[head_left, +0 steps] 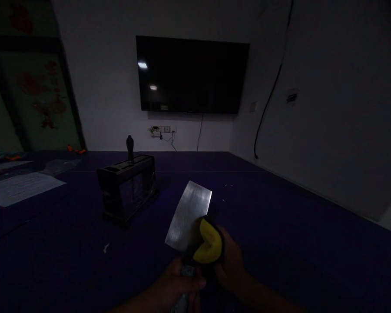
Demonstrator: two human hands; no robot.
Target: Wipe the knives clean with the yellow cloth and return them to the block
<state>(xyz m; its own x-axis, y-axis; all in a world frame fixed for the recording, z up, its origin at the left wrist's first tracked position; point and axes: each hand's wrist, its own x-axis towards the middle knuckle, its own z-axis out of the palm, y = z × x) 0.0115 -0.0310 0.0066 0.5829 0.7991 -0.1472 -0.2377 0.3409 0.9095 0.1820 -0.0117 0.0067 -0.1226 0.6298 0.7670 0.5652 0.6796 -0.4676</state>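
Gripped in the left hand (177, 284) at bottom centre: cleaver (188, 213), with fingers wrapped around the handle (188, 271) and thumb laid across it. Located just below the centre of the frame, with blade tilted up and to the right, flat face in view. Held in the right hand (232, 261), just right of bottom centre: yellow-and-black pad (211, 243), overlapping the lower right part of the blade. Exact finger placement behind the pad not discernible, owing to shadow.

Beneath both hands, across the lower frame: dark blue surface (263, 269). Left of the cleaver and well apart from it: black knife block (127, 187), with one dark handle (130, 145) standing upright from the top. Below the block, at lower left: small white scrap (106, 248). Right of the blade tip: white specks (228, 185).

At left edge, mid-height: printed paper (22, 189), with clear plastic bag (60, 166) just beyond. At top centre, mounted on the wall (101, 87): dark television (192, 76), with sockets (164, 129) underneath. At upper right, hanging along the side wall: black cable (276, 80). At upper left: door (35, 113) bearing red decorations.
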